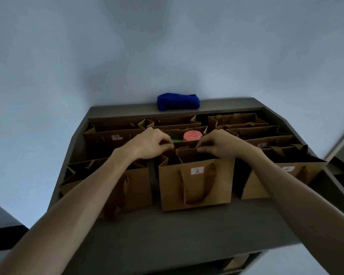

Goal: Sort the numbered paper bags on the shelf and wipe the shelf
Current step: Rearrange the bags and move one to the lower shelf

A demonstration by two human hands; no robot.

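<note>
Both my left hand (151, 142) and right hand (216, 144) pinching the middle bag (184, 144) rim behind bag 2 (196, 185); yank unevenly and the paper tears or the pink tub (192, 135) spills.

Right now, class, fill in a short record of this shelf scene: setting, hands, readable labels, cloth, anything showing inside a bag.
setting: dark grey shelf crowded with brown paper bags
left hand: pinching the top edge of a bag behind the brown paper bag labelled 2
right hand: pinching the same edge
readable labels: 3, 2, 5
cloth: folded blue cloth on the ledge at the back
inside bag: round pink lid
</note>
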